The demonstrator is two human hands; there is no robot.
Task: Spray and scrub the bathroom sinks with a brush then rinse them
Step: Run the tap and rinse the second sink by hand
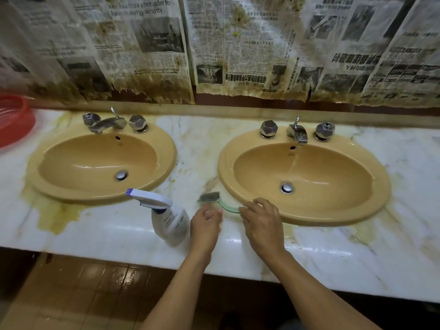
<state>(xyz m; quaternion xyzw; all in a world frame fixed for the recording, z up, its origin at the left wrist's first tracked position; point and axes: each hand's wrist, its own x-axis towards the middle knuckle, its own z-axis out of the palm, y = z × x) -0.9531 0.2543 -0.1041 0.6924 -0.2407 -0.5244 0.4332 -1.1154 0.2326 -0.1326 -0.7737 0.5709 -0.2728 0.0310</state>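
Between two oval, glossy tan sinks, left and right, on wet, yellow-stained marble counter: brush, grey bristles, curved pale-green handle. Right hand spread over handle end; grip not determinable. Left hand blurred, loosely curled, holding nothing, just beside upright white spray bottle. Faceted chrome taps behind basins. Red mesh basket far left. Stained newspaper covering wall.
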